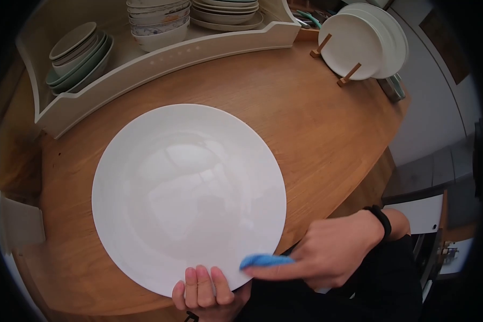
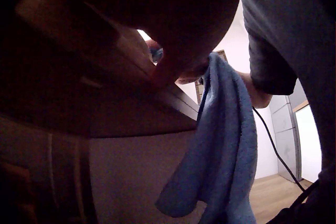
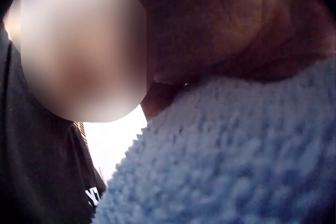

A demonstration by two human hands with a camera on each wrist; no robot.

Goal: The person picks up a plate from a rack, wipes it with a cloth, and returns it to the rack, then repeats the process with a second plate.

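A large round white plate [image 1: 161, 161] lies at the front of the wooden table. My left hand [image 1: 212, 295] grips its near rim, four fingertips on the upper face and the rest of the hand below the edge. My right hand [image 1: 333, 249] holds a blue cloth [image 1: 265, 261], its index finger stretched along the cloth at the plate's lower right rim. In the left wrist view the blue cloth [image 2: 220, 140] hangs down in folds beside the table edge. The cloth [image 3: 236, 145] fills the lower part of the right wrist view, under the palm.
Behind the plate a cream tray [image 1: 161, 61] holds stacked bowls [image 1: 158, 27], small dishes [image 1: 78, 59] and plates [image 1: 225, 16]. White plates [image 1: 351, 48] stand in a wooden rack at the back right. A pale container [image 1: 24, 220] is at the left edge.
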